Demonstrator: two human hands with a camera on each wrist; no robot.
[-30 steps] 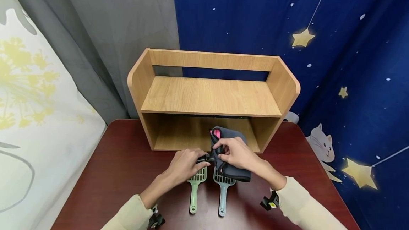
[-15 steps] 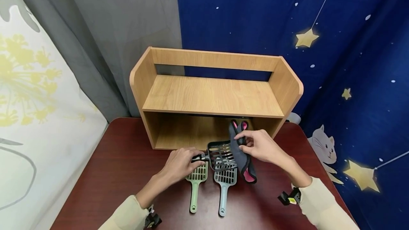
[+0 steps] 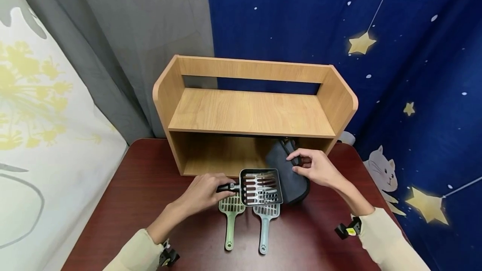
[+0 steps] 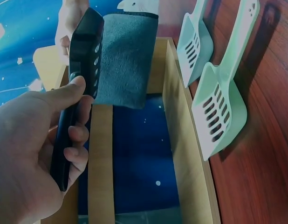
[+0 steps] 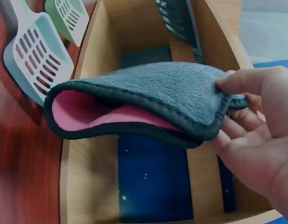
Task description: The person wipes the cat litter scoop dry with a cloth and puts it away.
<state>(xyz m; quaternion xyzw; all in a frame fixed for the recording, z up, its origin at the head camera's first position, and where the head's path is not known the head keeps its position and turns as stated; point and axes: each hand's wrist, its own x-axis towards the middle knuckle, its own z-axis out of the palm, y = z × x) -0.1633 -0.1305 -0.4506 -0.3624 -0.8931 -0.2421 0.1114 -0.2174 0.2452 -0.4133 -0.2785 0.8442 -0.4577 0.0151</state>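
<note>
My left hand grips the handle of a black litter scoop, fingers curled round it. The scoop's slotted head points right, above the table. My right hand pinches a folded dark grey cloth by its edge; black trim and a pink inner side show on the cloth in the right wrist view. The cloth hangs just right of the scoop head; whether they touch, I cannot tell. On the table beneath lie a green litter scoop and a light blue litter scoop, side by side with handles towards me.
A two-level wooden shelf stands at the back of the dark red table, just beyond both hands. A grey curtain and a blue star-patterned curtain hang behind it.
The cloth has come off the black litter scoop and moved right with my right hand, uncovering the scoop head. My left hand has shifted slightly left, still gripping the handle.
</note>
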